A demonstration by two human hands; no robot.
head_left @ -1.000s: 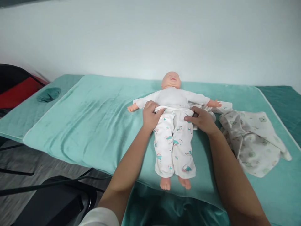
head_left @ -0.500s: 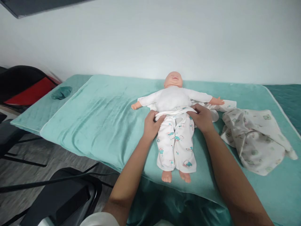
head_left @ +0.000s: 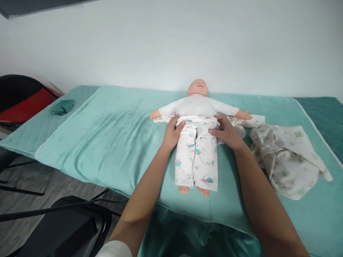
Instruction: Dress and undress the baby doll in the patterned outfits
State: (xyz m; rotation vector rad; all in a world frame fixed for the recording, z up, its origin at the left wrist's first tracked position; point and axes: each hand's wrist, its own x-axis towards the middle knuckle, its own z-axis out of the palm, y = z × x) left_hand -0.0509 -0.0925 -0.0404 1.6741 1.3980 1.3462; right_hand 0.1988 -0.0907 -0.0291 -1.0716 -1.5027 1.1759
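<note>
My left grip [head_left: 171,134] is closed at one side of the waistband of the printed trousers [head_left: 184,153], thumb in front; my right grip [head_left: 229,134] is closed likewise at the other side. The trousers are on the doll [head_left: 197,105], which lies on its back, arms spread, head by the bed's [head_left: 107,142] far edge and feet towards the near edge. A white printed garment [head_left: 255,120] sticks out beneath its arm, and a crumpled patterned cloth [head_left: 292,160] lies nearer the bed's right end.
</note>
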